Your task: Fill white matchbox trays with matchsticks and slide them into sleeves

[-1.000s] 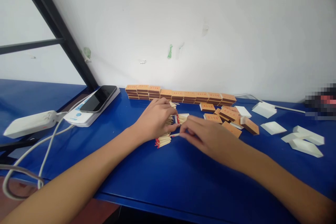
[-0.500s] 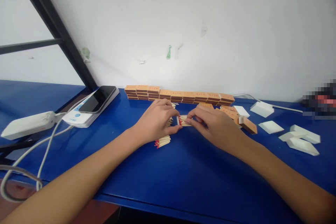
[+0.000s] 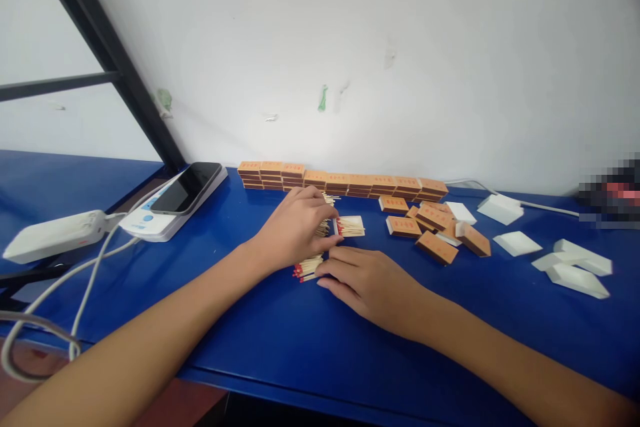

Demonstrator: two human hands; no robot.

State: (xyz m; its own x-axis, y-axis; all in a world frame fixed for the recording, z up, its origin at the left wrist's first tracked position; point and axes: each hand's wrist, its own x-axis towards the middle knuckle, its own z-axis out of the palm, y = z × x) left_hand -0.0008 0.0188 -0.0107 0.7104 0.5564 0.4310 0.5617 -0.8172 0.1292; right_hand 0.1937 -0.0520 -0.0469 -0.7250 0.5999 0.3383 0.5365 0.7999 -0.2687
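Pinching part-filled white rectangular cardboard tray (image 3: 358, 218) in left hand (image 3: 299, 229); touching unboxed red-tipped wooden matchsticks (image 3: 305, 271) with right hand (image 3: 373, 282), cannot tell if pinching.

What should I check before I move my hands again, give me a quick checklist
1. Tray steadied: ok, left hand has thumb and finger at its left end.
2. Heads of the matches in the tray facing one way: ok, red ends lie to the left.
3. Right hand at the loose matches: ok, fingertips are at the pile's right end.
4. Match pinched in the right hand: cannot tell, fingers hide it.
5. Stack standing: ok, lined up along the wall.
6. Scattered boxes tidy: not ok, they lie at odd angles, some overlapping.
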